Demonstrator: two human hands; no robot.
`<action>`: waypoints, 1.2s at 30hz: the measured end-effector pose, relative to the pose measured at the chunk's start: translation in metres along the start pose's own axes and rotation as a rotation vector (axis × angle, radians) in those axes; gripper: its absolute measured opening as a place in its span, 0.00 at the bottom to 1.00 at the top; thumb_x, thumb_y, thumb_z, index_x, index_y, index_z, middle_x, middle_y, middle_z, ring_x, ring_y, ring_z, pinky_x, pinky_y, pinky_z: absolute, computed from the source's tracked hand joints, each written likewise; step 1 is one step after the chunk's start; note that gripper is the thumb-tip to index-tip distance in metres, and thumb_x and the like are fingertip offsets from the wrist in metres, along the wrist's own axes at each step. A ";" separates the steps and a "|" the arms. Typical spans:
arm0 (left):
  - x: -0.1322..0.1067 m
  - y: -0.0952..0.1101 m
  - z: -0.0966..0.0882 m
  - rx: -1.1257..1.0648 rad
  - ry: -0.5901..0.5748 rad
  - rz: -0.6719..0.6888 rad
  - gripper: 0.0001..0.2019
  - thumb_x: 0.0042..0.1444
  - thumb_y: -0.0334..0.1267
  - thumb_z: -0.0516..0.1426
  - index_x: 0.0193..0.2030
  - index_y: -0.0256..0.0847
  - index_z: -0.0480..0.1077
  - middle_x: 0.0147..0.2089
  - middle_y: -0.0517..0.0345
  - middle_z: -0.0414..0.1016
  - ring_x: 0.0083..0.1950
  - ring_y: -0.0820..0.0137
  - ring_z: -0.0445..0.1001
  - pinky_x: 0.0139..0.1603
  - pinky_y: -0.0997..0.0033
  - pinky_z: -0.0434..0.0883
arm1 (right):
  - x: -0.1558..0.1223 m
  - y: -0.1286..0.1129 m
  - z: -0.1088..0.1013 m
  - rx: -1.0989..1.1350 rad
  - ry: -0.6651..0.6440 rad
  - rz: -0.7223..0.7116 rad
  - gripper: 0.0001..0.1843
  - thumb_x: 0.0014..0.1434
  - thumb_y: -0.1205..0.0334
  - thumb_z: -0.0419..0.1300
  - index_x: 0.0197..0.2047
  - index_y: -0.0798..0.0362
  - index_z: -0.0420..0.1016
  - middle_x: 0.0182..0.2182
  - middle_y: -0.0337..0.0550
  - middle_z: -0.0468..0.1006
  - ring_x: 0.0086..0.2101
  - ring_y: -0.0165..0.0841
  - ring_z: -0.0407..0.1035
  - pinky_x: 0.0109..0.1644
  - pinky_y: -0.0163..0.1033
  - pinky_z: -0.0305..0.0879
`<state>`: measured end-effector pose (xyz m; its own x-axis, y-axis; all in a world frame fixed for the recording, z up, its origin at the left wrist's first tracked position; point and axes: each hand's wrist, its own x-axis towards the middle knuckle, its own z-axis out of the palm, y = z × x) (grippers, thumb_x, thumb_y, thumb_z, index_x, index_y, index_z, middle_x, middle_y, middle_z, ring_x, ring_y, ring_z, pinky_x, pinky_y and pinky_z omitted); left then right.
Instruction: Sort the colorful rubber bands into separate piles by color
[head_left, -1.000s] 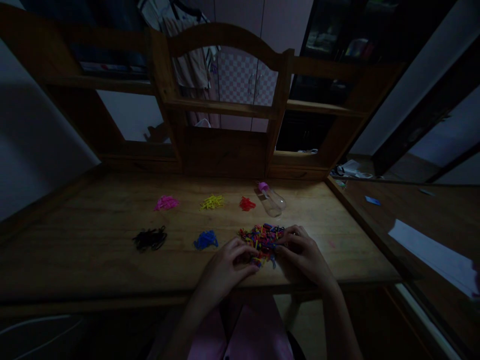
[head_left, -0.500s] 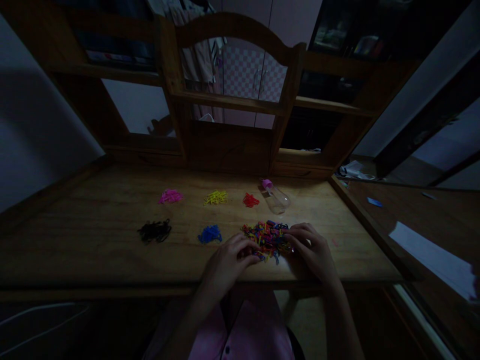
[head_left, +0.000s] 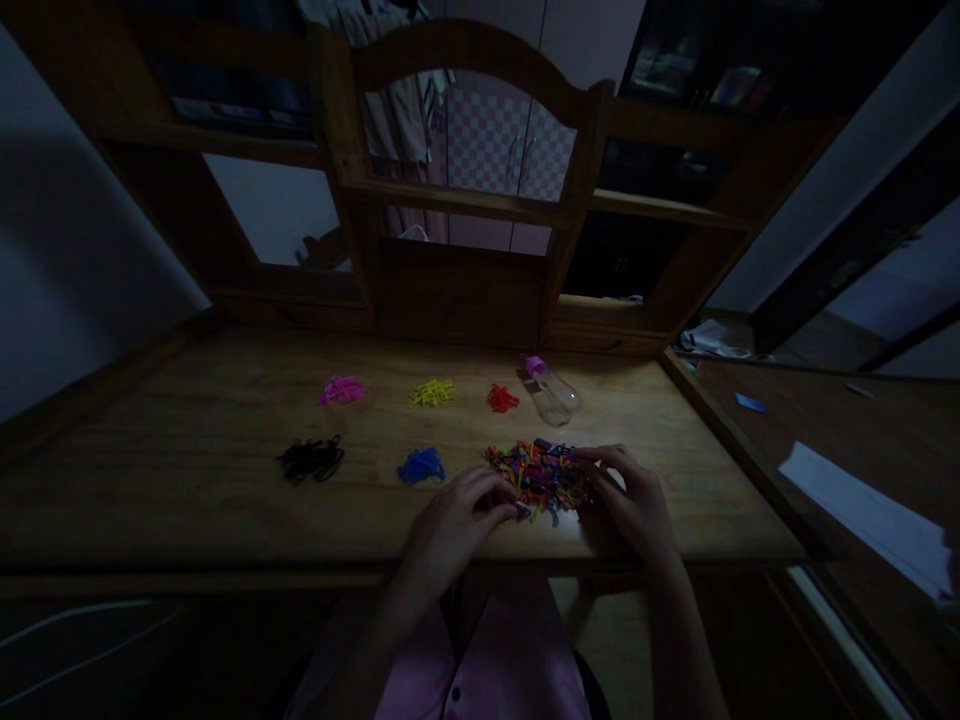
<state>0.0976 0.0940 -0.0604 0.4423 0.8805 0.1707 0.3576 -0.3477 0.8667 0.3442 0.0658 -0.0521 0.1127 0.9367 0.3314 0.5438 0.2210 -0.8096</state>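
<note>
A mixed pile of small coloured rubber bands point(head_left: 540, 475) lies near the desk's front edge, between my two hands. My left hand point(head_left: 469, 515) rests at the pile's left side, fingers curved and thumb a little apart, with nothing visible in it. On the other side, my right hand point(head_left: 630, 495) touches the pile's right edge, its forefinger and thumb spread. Separate heaps sit to the left and behind: blue bands point(head_left: 421, 466), black bands point(head_left: 310, 459), pink bands point(head_left: 343, 390), yellow bands point(head_left: 433, 392) and red bands point(head_left: 502, 398).
A clear bottle with a pink cap point(head_left: 553, 392) lies on the wooden desk point(head_left: 187, 430) behind the pile. A wooden shelf unit point(head_left: 461, 290) rises at the desk's back. To the right, a lower surface holds a white paper strip point(head_left: 862, 510) and a blue card point(head_left: 749, 403).
My right hand's fingers have shifted slightly right and spread apart, showing more of the pile. My left hand has moved only a little to the left.
</note>
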 end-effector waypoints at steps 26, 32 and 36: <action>-0.001 -0.004 0.004 0.020 0.065 -0.034 0.03 0.57 0.38 0.56 0.36 0.43 0.69 0.35 0.60 0.72 0.38 0.70 0.71 0.39 0.73 0.66 | 0.001 0.000 0.001 -0.020 0.042 0.045 0.10 0.59 0.58 0.61 0.43 0.49 0.79 0.38 0.42 0.79 0.37 0.34 0.72 0.41 0.38 0.68; 0.000 -0.001 0.001 0.043 0.063 -0.098 0.04 0.57 0.37 0.55 0.38 0.43 0.69 0.35 0.60 0.73 0.36 0.70 0.72 0.36 0.74 0.66 | 0.001 -0.001 0.001 -0.002 0.032 0.062 0.10 0.61 0.59 0.59 0.44 0.49 0.77 0.42 0.43 0.78 0.41 0.36 0.72 0.45 0.40 0.68; 0.000 -0.001 0.001 0.022 0.066 -0.078 0.08 0.58 0.35 0.54 0.43 0.44 0.70 0.37 0.60 0.74 0.36 0.71 0.72 0.36 0.74 0.66 | 0.001 0.001 0.000 0.033 0.012 0.046 0.11 0.61 0.63 0.57 0.46 0.49 0.76 0.43 0.43 0.78 0.42 0.37 0.72 0.46 0.41 0.69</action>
<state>0.0978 0.0941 -0.0617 0.3575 0.9243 0.1339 0.4071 -0.2833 0.8683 0.3448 0.0664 -0.0524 0.1473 0.9428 0.2990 0.5098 0.1866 -0.8398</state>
